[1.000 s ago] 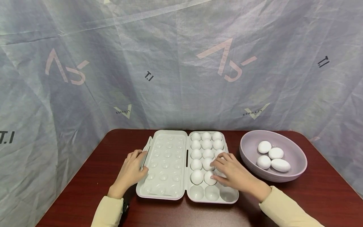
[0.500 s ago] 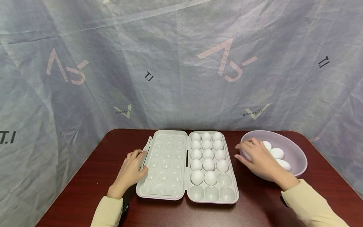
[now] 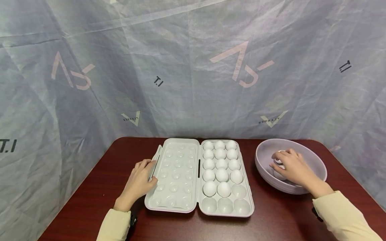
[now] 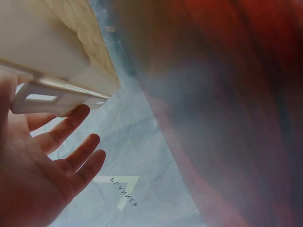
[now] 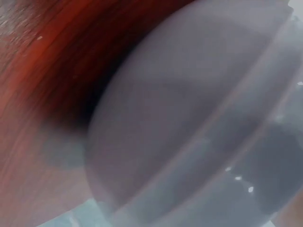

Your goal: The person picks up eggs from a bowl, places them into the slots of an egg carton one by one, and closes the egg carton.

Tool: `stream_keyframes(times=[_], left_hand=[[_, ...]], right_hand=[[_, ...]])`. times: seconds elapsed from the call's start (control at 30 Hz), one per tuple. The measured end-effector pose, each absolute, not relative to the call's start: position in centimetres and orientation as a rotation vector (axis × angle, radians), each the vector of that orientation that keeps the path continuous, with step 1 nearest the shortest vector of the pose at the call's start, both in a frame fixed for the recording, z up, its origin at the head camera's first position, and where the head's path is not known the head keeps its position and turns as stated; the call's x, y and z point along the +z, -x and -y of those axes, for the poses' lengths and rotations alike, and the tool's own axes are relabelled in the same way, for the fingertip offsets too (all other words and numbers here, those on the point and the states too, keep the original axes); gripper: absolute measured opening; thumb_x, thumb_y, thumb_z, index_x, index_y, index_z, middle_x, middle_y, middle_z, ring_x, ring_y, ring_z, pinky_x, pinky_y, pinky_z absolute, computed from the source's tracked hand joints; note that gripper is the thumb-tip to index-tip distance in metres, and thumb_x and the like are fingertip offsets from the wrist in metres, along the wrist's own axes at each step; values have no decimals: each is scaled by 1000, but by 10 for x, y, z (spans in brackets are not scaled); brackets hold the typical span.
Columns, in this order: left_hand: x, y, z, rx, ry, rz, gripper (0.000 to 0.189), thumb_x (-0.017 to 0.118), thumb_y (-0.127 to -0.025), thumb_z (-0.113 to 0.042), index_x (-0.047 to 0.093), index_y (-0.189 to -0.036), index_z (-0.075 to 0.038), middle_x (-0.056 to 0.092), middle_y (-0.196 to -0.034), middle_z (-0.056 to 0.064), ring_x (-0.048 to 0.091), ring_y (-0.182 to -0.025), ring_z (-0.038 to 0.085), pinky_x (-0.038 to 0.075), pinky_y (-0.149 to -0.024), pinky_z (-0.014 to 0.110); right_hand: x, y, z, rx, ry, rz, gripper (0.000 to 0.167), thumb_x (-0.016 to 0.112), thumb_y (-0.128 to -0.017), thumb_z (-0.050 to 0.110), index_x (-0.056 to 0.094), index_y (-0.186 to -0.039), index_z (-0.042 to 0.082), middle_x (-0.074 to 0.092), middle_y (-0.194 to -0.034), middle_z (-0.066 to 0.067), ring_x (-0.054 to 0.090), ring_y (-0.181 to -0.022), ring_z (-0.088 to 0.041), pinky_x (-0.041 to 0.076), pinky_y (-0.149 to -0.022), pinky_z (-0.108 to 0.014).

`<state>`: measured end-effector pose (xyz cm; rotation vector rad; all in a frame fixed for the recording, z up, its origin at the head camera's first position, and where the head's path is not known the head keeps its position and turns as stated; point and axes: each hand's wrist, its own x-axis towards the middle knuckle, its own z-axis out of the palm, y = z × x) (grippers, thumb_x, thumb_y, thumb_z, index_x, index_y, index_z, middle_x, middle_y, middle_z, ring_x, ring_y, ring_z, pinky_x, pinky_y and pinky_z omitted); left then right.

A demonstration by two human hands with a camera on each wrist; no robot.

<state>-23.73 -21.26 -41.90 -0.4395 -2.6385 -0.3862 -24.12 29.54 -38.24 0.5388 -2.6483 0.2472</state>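
A white egg box (image 3: 196, 201) lies unfolded on the table. Its dimpled lid (image 3: 176, 174) is on the left; the cupped half on the right bears several white eggs (image 3: 221, 175). At the lid's outer edge, my left hand (image 3: 137, 182) holds the latch flap (image 4: 61, 99) between thumb and fingers. My right hand (image 3: 294, 169) reaches into the mauve bowl (image 3: 263, 167), thumb and fingers around a white egg (image 3: 278, 161). Another egg (image 3: 279, 175) shows just below the thumb, and the hand hides the others. The right wrist view shows mostly the bowl's blurred outer wall.
Bare cups (image 3: 224, 205) make up the front row of the egg box, with one more bare cup (image 3: 239, 191) behind at the right. The dark red wooden table (image 3: 181, 229) ends at a hanging grey cloth (image 3: 187, 100) with printed letters.
My right hand has moved right from the egg box into the bowl and come down around an egg. An egg box cup it earlier covered now shows an egg. The left hand stays put.
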Motion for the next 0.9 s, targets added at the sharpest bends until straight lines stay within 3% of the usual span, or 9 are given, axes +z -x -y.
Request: stream_keyframes(times=[0.27,0.53,0.9], left_hand=[[-418,237,212,-384,443,2637,51,63,-71,-14,57,-121,-4,54,-118,14,47,-110,38,41,-82,51],[-418,235,211,-395,438,2642,51,62,-72,-13,57,-121,-4,53,-118,14,46,-111,38,40,-82,51],[-417,234,211,-394,435,2640,51,63,-71,-13,57,-121,-4,54,-118,14,46,-110,38,41,-82,51]], right_hand=[[-384,242,-307,144,-438,2750,20,66,-79,30,62,-87,12,65,-89,-8,50,-84,-31,33,-65,-46],[-386,240,-313,121,-395,2834,13,64,-79,27,63,-76,14,60,-73,-6,47,-76,-29,31,-61,-44],[-388,242,-312,171,-409,2935,28,65,-78,37,66,-91,12,66,-80,-9,47,-76,-28,32,-60,-44]])
